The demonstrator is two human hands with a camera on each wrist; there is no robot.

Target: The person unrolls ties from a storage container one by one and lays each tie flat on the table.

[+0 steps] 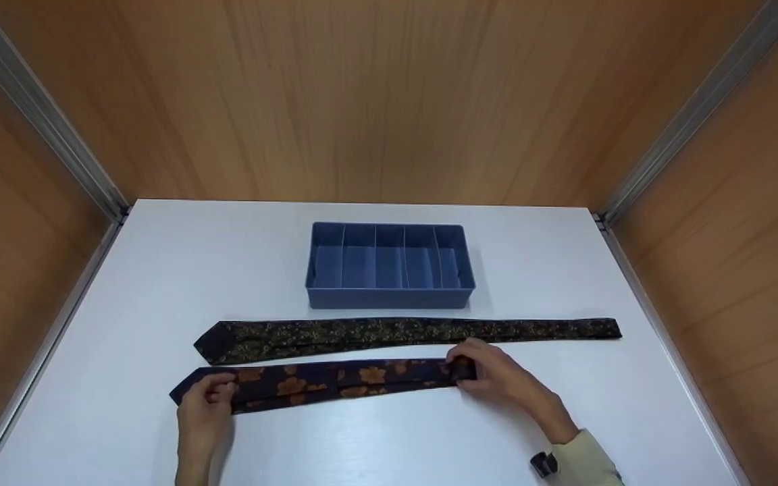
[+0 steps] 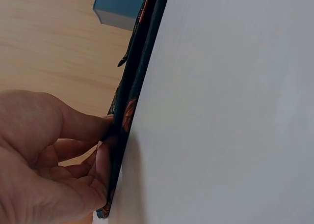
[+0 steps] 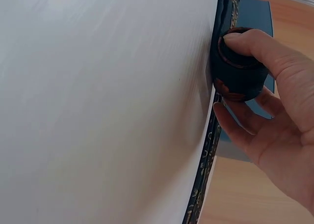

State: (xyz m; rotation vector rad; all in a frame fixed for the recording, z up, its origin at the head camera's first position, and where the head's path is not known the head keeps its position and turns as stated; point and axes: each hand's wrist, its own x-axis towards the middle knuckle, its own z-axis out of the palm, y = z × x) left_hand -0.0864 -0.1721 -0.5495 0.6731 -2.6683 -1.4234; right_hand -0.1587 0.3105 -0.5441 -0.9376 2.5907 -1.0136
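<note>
A dark necktie with orange flowers (image 1: 362,379) lies nearly straight across the near part of the white table. Its narrow end is wound into a roll (image 3: 238,74). My right hand (image 1: 497,374) grips that roll between thumb and fingers, the thumb pressing its coiled side in the right wrist view. Near the pointed wide end, my left hand (image 1: 203,415) pinches the same necktie by its near part, thumb against fingertips in the left wrist view. A second necktie, dark with small gold-green flowers (image 1: 362,331), lies flat just beyond it, unrolled.
Behind both neckties stands a blue box (image 1: 389,299) divided into several upright compartments. Wooden panels (image 1: 389,101) close off the back and both sides of the white table (image 1: 227,263). A small black object (image 1: 543,464) sits at the right sleeve's cuff.
</note>
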